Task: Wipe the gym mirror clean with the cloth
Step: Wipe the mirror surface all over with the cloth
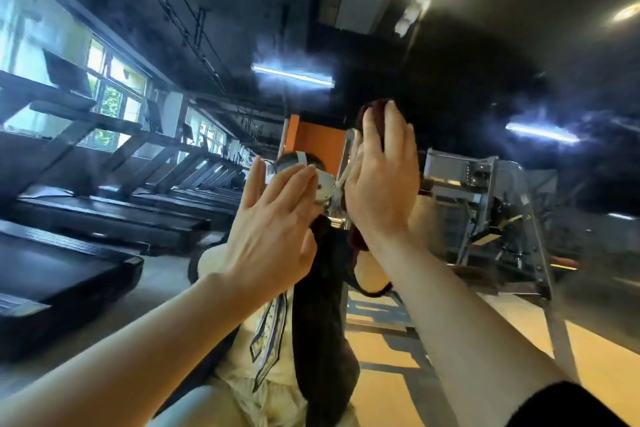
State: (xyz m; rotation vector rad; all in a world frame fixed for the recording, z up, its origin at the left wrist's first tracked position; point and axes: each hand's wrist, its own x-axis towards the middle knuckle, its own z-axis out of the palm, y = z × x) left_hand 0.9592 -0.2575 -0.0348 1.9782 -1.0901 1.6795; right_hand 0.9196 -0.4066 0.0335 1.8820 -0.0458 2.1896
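We press the dark red cloth (375, 121) flat to the mirror (519, 80) with our right hand (381, 184), fingers straight and close together, so the whole pad wipes. Our left hand (273, 218) rests open alongside, fingers straight, likely bracing. The glass reflects treadmills (104, 218) and windows (110, 87).

Right hand (382, 180) flat on dark red cloth (374, 114) against mirror (485, 80), left hand (273, 229) open beside it, perhaps touching glass, treadmills (104, 218) reflected left, frame blurred

Dark maroon cloth (372, 114) (bunched) pressed against mirror (485, 80), reflecting gym
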